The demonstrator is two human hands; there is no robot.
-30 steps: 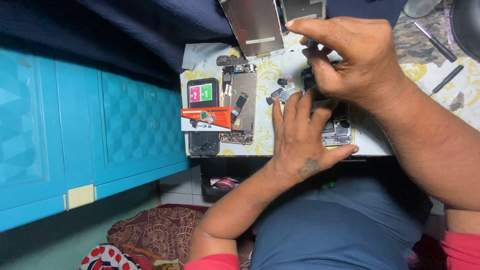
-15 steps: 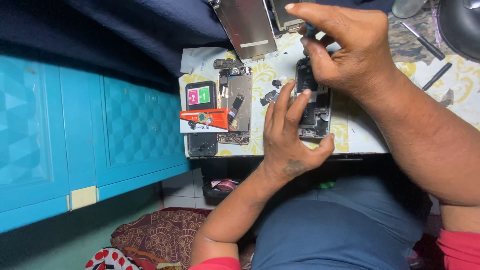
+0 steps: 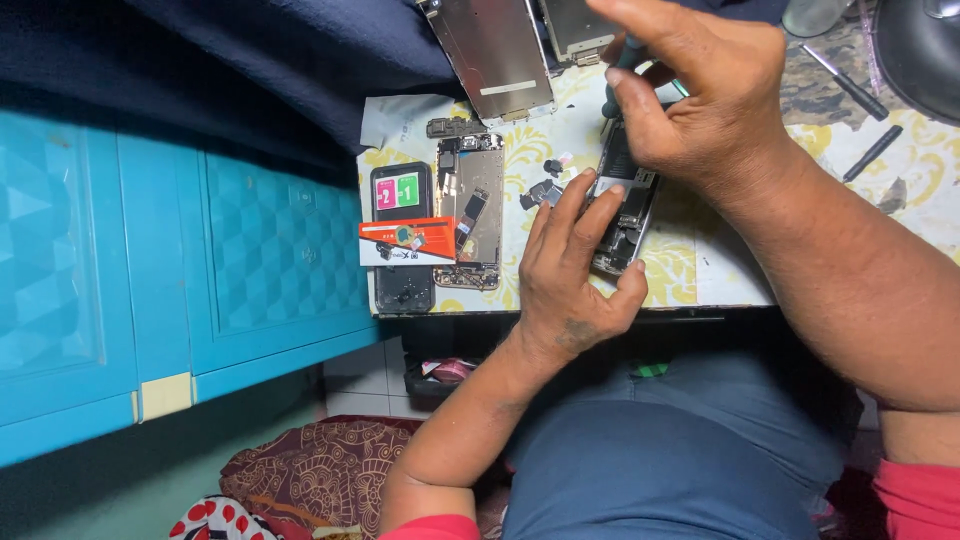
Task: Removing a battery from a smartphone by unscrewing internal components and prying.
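An opened phone body [image 3: 628, 222] with its insides bare lies on the yellow patterned table cover [image 3: 690, 270]. My left hand [image 3: 568, 275] rests at its near left side, fingers spread on its edge and pinning it down. My right hand [image 3: 705, 90] hovers over the phone's far end, fingers closed on a thin screwdriver [image 3: 613, 92] with a teal handle, tip pointing down at the phone. Several small loose parts [image 3: 548, 187] lie just left of the phone.
A bare metal phone frame [image 3: 470, 205], a black phone [image 3: 402, 240] with coloured stickers and an orange-white small box [image 3: 408, 240] lie to the left. Metal plates [image 3: 495, 55] sit at the back, thin tools [image 3: 850, 88] to the right. A turquoise cabinet [image 3: 200, 260] stands left.
My right hand has lifted off the phone and moved back with the screwdriver. My left fingers have slid onto the phone's edge and spread.
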